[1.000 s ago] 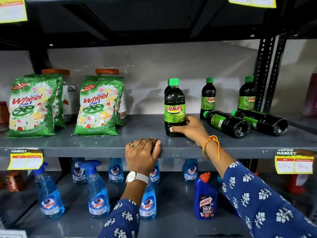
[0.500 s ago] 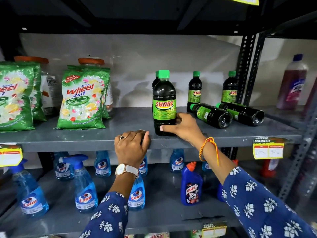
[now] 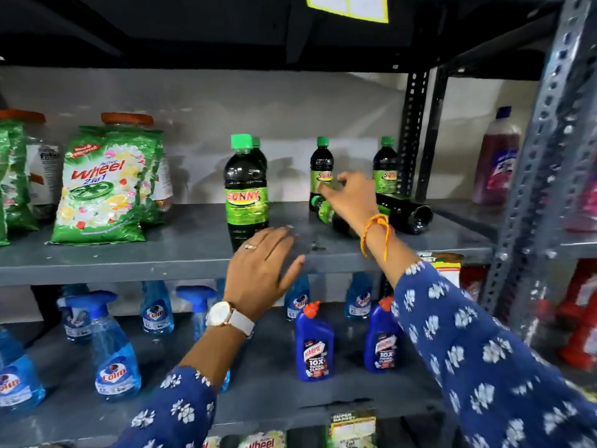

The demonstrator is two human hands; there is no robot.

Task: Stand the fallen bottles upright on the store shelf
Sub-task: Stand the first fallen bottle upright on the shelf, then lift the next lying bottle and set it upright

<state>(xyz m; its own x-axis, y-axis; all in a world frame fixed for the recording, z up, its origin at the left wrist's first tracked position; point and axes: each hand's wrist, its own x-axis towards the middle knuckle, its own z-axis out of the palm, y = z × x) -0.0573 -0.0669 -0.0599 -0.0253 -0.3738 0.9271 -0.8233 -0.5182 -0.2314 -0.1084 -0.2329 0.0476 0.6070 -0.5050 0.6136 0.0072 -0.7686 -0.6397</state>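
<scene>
Sunny bottles [image 3: 405,213] lie fallen on the grey shelf [image 3: 129,257], right of an upright one [image 3: 246,195]. Right hand [image 3: 350,197] hovers over them, fingers loosely curled, empty. Left hand [image 3: 261,270], open, rests at the shelf edge.

Dark bottles [image 3: 246,189] with green caps and labels, grey shelf [image 3: 129,260], blue sleeves [image 3: 484,350] dotted with white flowers.
</scene>
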